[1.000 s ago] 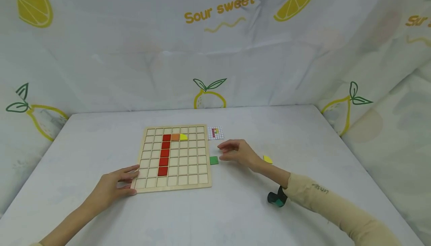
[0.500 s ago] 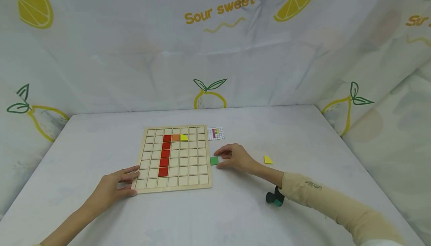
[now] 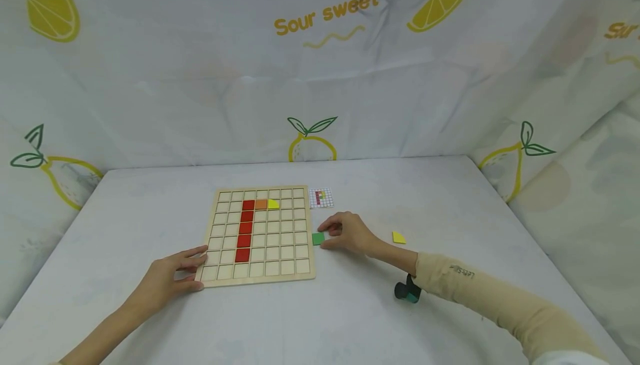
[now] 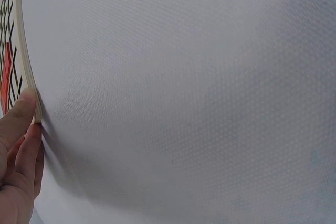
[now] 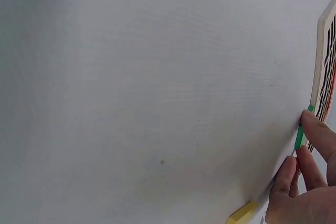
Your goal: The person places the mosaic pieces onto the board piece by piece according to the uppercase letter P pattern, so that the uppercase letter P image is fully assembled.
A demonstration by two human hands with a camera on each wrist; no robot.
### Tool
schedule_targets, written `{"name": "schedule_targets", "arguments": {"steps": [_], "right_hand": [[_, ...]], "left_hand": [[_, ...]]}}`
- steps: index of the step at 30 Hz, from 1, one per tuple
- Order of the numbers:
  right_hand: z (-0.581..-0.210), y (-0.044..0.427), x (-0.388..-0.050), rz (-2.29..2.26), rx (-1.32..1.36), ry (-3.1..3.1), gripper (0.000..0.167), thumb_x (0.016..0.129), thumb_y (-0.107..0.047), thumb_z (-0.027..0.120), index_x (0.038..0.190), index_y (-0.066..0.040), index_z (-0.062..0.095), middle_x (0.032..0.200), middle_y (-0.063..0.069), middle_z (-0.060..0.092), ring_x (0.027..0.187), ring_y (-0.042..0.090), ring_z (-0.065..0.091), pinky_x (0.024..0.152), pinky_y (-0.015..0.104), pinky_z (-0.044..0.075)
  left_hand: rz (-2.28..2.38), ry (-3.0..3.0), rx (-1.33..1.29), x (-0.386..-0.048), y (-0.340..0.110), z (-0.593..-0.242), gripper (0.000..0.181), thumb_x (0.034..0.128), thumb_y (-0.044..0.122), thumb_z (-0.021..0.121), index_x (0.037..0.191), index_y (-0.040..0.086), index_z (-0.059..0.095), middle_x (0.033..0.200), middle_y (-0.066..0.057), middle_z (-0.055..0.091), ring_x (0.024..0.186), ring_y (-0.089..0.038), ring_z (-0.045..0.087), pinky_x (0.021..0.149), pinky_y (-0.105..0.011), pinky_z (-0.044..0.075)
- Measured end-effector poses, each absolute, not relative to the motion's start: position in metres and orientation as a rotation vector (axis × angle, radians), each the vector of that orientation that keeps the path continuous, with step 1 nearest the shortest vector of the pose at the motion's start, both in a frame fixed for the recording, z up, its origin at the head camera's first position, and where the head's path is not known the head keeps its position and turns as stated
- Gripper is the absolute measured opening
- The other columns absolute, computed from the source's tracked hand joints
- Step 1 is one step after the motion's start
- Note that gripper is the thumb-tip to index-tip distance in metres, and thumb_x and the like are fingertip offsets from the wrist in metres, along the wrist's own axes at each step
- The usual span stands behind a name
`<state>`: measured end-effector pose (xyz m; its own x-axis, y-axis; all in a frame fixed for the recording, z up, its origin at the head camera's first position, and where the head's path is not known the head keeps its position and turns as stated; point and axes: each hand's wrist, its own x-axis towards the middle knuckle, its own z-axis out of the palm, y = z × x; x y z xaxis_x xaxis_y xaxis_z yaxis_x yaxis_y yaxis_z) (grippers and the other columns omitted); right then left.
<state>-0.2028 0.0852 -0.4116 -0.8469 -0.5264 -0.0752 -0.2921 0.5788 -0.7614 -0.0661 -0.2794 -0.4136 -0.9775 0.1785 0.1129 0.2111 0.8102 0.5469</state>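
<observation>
On the table (image 3: 320, 326), gridded board (image 3: 273, 239) flat; red tiles (image 3: 245, 228) in a column, orange tile (image 3: 261, 204) and yellow quarter-round (image 3: 273, 204) seated in its cells. Left hand (image 3: 159, 280) grips the near-left corner, thumb over the rim, fingers along the side, likely to keep it from sliding. Green tile (image 3: 318, 239) lies just beside the board's right edge; right hand (image 3: 348, 233) pinches it narrowly, thumb and finger at its edges, presumably because so thin a piece offers little else to hold. Printed card (image 3: 321, 198) beside the far-right corner, face up, probably for easy reading. Loose yellow piece (image 3: 398, 238) well apart to the right.
</observation>
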Motion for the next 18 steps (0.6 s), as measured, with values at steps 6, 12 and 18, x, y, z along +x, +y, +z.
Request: {"name": "schedule_targets", "arguments": {"steps": [6,12,18], "right_hand": [[-0.4129,0.0843,-0.2031,-1.159,-0.685,2.507,0.031,0.074,-0.007,0.083,0.101,-0.001,0.071,0.096,0.005,0.066,0.084,0.016,0.059,0.079,0.023,0.058],[-0.4166,0.0819,-0.2032,-1.247,-0.7,2.45,0.035,0.074,0.0,0.081,0.106,0.001,0.069,0.105,0.009,0.067,0.09,0.018,0.059,0.083,0.021,0.057],[-0.419,0.0808,-0.2016,-1.28,-0.707,2.461,0.029,0.074,0.001,0.08,0.102,0.001,0.07,0.102,0.008,0.069,0.09,0.017,0.061,0.083,0.02,0.057]], "left_hand": [[-0.888,-2.933,-0.323,-0.0658,-0.2803,-0.4144,0.059,0.0639,0.013,0.085,0.116,-0.007,0.065,0.13,-0.015,0.059,0.093,-0.021,0.068,0.081,-0.031,0.058],[-0.894,-2.921,-0.329,-0.066,-0.2811,-0.4158,0.06,0.0638,0.014,0.085,0.116,-0.007,0.065,0.13,-0.014,0.059,0.093,-0.02,0.068,0.08,-0.024,0.058],[-0.879,-2.886,-0.356,-0.0663,-0.2814,-0.4169,0.059,0.0625,0.013,0.086,0.114,-0.007,0.066,0.128,-0.015,0.06,0.091,-0.014,0.068,0.079,-0.013,0.054]]}}
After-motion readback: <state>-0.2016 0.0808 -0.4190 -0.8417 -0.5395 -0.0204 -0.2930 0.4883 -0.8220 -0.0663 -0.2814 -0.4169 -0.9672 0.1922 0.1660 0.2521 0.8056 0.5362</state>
